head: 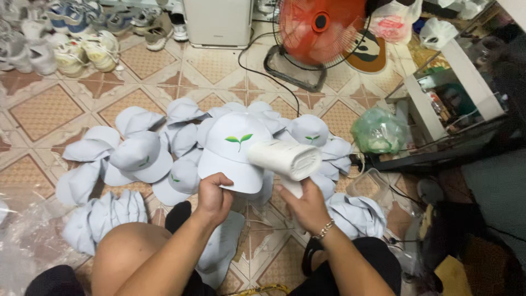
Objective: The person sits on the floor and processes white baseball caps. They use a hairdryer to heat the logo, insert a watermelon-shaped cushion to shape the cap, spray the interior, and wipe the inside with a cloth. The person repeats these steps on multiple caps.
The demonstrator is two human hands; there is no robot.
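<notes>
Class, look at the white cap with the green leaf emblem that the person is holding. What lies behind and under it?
Behind and under the held cap lies a pile of white caps on the tiled floor. The cap and the white hair dryer hide the pile's middle.

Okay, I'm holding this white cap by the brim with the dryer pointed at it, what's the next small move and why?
Probably sweep the white hair dryer slowly across the cap front. The right hand aims its nozzle close beside the green leaf emblem, while the left hand grips the brim, so the air falls on one patch; moving it would spread the air evenly.
</notes>
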